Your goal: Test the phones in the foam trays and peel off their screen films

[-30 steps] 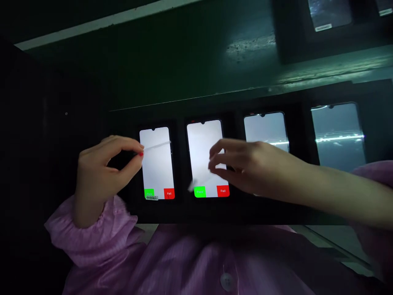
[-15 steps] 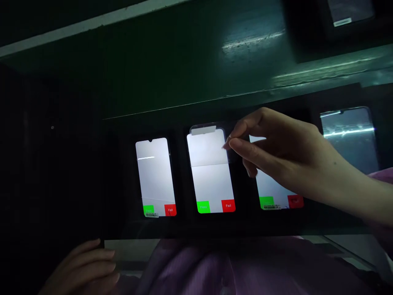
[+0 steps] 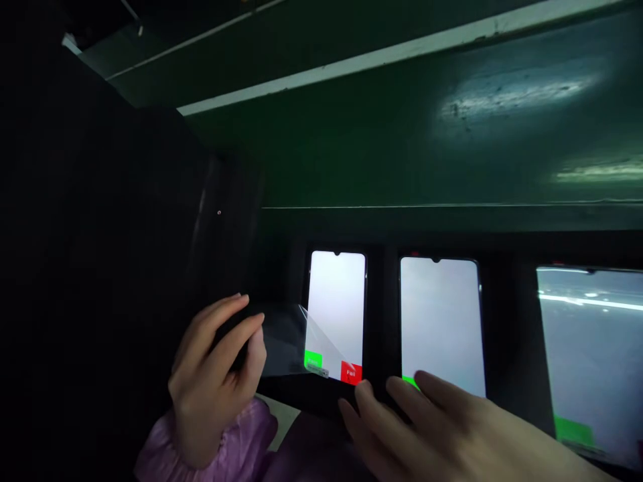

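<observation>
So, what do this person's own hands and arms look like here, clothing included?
Both hands are bare, with no gloves visible. Above the left hand is a loose, pinkish-purple sleeve, slightly shiny and gathered at its end. The right hand runs to the frame's edge with no sleeve showing.

Left of and, in view, partly across the left phone [image 3: 335, 294], a thin clear film [image 3: 281, 345] with a slanting edge. There, a white screen with green and red near corners. Right of it, a second phone [image 3: 442, 321], white-lit, partly hidden.
</observation>
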### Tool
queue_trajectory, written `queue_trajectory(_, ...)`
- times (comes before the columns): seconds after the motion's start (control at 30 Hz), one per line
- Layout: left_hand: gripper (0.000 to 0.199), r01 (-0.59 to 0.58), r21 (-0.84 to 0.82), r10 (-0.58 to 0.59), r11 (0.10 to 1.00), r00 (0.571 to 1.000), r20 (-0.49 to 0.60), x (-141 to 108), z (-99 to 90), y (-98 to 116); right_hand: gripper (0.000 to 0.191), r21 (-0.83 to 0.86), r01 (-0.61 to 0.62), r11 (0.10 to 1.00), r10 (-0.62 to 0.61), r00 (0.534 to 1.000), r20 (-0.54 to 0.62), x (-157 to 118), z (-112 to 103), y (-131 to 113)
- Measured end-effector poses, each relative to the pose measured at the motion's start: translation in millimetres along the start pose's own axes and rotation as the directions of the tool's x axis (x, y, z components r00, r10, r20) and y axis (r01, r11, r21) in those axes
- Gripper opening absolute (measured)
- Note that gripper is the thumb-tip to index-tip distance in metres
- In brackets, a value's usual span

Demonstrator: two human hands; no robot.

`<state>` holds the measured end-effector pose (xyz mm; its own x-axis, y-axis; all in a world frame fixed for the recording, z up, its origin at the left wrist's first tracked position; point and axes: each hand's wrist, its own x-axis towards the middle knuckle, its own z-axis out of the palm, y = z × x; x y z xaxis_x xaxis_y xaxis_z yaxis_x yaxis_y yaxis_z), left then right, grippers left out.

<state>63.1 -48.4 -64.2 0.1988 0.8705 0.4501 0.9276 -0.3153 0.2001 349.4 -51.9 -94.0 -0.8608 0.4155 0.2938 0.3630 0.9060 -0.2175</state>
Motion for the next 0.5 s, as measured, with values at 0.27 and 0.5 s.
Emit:
queue_trajectory(0.27,0.04,-0.031,-0.233,0.033,0.972,0.999,0.008,44,46.7,-21,0.02,-0.113,0.014,0.993,-0.021,0.998,-0.057,34,-1,16)
queue_trajectory(0.5,0.036,0.153,-0.432,-0.202,0.889,0.977,-0.071,38,76.6,-31,0.018,0.477,-0.365,0.8,0.403,0.915,0.024,65,-12,89)
